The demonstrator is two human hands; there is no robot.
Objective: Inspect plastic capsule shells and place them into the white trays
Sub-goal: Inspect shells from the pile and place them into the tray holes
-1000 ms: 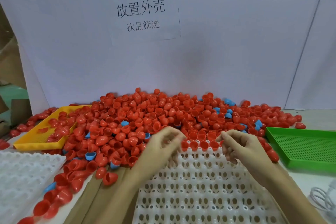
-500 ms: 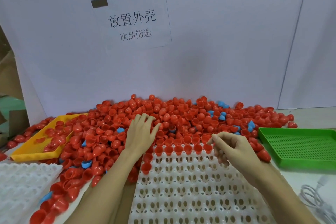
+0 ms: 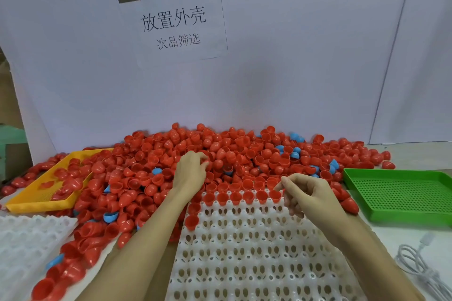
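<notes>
Paper sign (image 3: 172, 22): "放置外壳", "次品筛选"

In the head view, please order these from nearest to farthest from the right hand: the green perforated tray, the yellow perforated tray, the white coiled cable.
From the right hand:
1. Green perforated tray, just to its right on the table.
2. White coiled cable, at the near right corner, below the green tray.
3. Yellow perforated tray, far across on the left, past the red shell pile.
</notes>
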